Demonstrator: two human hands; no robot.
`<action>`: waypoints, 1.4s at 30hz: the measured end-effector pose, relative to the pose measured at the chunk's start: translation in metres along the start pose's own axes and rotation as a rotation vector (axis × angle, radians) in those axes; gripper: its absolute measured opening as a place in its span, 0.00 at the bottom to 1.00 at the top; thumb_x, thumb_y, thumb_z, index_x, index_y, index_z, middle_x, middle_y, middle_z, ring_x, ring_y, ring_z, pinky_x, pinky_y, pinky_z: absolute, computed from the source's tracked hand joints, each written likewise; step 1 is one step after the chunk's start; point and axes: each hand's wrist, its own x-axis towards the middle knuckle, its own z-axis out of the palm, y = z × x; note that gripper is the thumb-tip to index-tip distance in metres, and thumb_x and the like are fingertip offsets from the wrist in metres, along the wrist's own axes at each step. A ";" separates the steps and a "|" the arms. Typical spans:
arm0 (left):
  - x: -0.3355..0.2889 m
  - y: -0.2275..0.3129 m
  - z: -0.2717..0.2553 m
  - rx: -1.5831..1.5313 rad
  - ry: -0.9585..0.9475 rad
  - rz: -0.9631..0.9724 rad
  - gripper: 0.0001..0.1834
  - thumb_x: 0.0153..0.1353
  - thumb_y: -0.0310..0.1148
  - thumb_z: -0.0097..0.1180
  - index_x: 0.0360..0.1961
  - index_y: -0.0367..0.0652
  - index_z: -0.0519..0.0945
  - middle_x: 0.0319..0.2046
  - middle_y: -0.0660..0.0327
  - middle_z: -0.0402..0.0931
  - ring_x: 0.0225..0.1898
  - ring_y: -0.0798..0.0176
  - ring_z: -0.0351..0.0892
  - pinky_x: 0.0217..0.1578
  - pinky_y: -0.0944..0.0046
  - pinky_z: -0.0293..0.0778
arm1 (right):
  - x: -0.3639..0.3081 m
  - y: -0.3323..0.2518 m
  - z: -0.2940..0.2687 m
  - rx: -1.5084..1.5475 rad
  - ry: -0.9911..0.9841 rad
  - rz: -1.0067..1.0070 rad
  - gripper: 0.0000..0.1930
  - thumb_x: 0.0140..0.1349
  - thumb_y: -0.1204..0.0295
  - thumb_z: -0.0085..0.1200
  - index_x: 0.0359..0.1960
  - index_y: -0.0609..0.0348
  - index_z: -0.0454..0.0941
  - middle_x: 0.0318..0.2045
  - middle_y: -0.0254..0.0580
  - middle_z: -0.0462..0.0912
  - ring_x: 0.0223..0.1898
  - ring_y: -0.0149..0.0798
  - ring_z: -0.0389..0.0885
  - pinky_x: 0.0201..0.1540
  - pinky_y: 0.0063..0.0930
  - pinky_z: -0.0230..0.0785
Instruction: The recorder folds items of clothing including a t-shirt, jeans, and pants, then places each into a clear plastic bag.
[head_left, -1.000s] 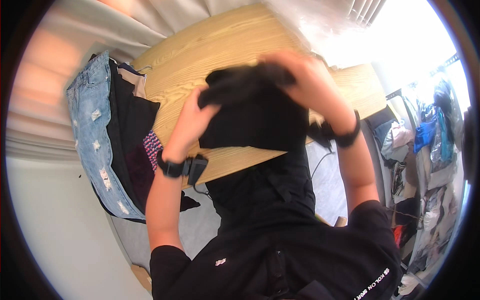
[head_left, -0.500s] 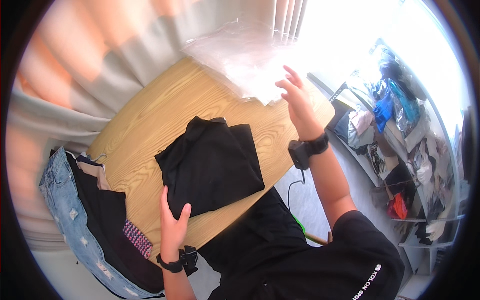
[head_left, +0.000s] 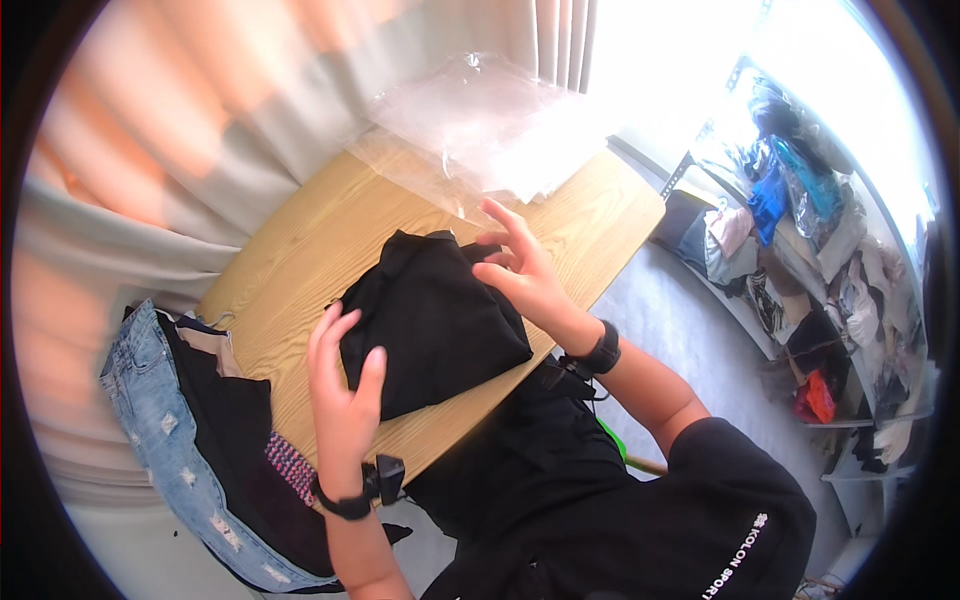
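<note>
Head view: a folded black garment (head_left: 435,325) lies on the wooden table (head_left: 275,320), nearly square, long axis unclear, near edge slanting up rightward, between left hand (head_left: 343,400) and right hand (head_left: 530,280), both loosely open, gripping nothing.

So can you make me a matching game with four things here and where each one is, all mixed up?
Things:
1. Folded black cloth
2. Ripped jeans
3. Clear plastic
4. Red-orange item

Places:
A. On a shelf over at the right
B. At the far end of the wooden table
C. Between the left hand and the right hand
D. Along the left end of the table

Right pairs: 1-C, 2-D, 3-B, 4-A
</note>
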 end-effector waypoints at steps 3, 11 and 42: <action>0.056 0.033 0.021 0.001 -0.162 0.196 0.16 0.57 0.29 0.54 0.47 0.40 0.77 0.57 0.45 0.65 0.59 0.46 0.65 0.59 0.57 0.60 | -0.001 0.008 -0.013 0.112 0.125 0.098 0.36 0.53 0.84 0.51 0.66 0.57 0.56 0.63 0.38 0.59 0.53 0.36 0.70 0.48 0.25 0.70; 0.208 0.026 0.139 0.374 -0.297 0.527 0.17 0.59 0.37 0.53 0.47 0.43 0.80 0.60 0.44 0.63 0.63 0.44 0.59 0.62 0.53 0.55 | 0.036 0.010 -0.043 0.166 0.129 0.231 0.35 0.54 0.79 0.52 0.65 0.64 0.54 0.63 0.45 0.60 0.44 0.35 0.79 0.40 0.22 0.72; -0.100 0.004 -0.002 0.493 0.609 -0.135 0.21 0.55 0.29 0.57 0.49 0.34 0.69 0.52 0.49 0.66 0.53 0.49 0.67 0.56 0.53 0.61 | -0.047 -0.018 -0.045 -0.141 -0.279 0.483 0.40 0.57 0.77 0.56 0.68 0.60 0.46 0.65 0.56 0.54 0.61 0.47 0.64 0.53 0.36 0.68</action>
